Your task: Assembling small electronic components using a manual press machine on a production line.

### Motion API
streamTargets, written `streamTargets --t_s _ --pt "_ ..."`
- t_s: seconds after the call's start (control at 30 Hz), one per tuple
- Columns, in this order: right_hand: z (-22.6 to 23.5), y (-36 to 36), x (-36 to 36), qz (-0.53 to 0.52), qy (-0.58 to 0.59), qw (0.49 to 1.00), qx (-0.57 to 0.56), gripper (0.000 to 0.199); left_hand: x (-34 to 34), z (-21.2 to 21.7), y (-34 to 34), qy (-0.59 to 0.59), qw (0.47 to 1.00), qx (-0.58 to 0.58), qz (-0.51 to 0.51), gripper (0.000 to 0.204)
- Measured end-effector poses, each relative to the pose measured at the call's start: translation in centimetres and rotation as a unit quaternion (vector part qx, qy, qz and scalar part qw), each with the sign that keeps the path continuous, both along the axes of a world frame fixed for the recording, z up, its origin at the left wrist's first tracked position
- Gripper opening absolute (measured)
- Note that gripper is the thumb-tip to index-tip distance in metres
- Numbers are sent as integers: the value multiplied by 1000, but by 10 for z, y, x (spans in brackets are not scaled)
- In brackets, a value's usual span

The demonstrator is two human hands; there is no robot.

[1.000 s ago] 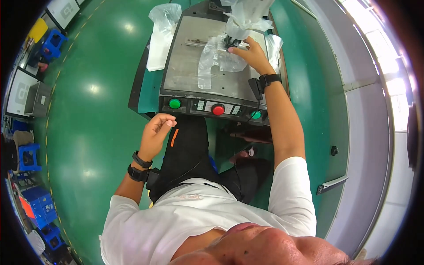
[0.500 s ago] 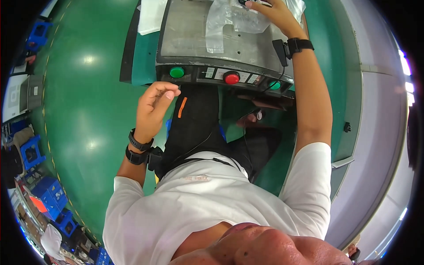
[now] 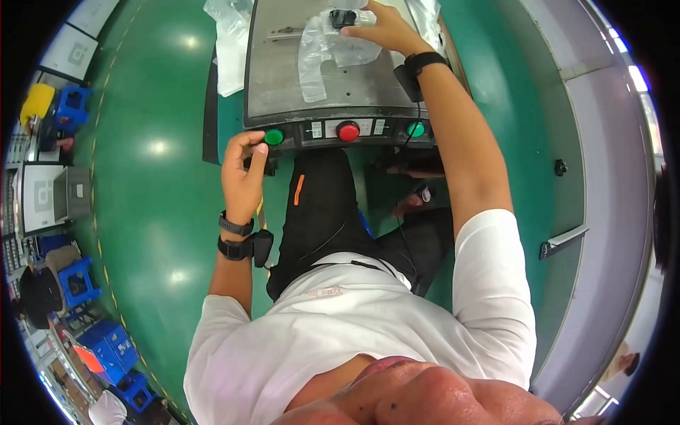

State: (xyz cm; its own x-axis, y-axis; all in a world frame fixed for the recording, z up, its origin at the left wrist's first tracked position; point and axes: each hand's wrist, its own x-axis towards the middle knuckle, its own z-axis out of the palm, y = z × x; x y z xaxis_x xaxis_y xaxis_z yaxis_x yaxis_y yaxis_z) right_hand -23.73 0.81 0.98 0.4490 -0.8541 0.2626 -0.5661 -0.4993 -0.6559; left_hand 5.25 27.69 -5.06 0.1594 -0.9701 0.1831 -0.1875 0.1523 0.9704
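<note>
My left hand [image 3: 242, 166] is raised at the front of a metal-topped machine. Its fingers are half curled, with thumb and forefinger apart and nothing between them. The fingertips reach the left green button [image 3: 273, 137]; whether they press it I cannot tell. Over the machine's top, my right hand [image 3: 386, 30] grips a small black part [image 3: 343, 19] between thumb and fingers, some of them cut off by the upper edge. Under the part lies a clear plastic bag [image 3: 315, 67], flat and creased on the metal plate [image 3: 280, 81].
A red button [image 3: 348, 131] and a second green button [image 3: 416, 129] sit on the front panel. More clear bags [image 3: 230, 53] hang at the machine's left. Blue stools [image 3: 79, 281] and a blue box [image 3: 106, 347] stand far left; a wall runs along the right.
My left hand has come up to the left green button. The view has shifted, showing more of the machine's top and the black part. My right hand stays on the part.
</note>
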Motion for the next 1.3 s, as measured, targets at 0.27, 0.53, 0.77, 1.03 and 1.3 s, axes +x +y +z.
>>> streamTargets --t_s 0.27,0.53,0.77,1.03,1.3 --pt "-52 178 -80 -282 -68 939 -184 57 9 -24 -23 -235 968 -42 79 72" --pt "-107 229 -96 -309 -90 946 -41 68 8 -38 -30 -114 993 4 29 79" --pt "-110 223 -90 -342 -123 932 -14 69 6 -40 -33 -85 996 7 28 79" --pt "-112 215 -90 -336 -153 929 9 67 20 -45 -35 -143 988 20 48 78" --pt "-114 213 -91 -331 -160 930 17 65 28 -53 -34 -196 979 18 49 79"
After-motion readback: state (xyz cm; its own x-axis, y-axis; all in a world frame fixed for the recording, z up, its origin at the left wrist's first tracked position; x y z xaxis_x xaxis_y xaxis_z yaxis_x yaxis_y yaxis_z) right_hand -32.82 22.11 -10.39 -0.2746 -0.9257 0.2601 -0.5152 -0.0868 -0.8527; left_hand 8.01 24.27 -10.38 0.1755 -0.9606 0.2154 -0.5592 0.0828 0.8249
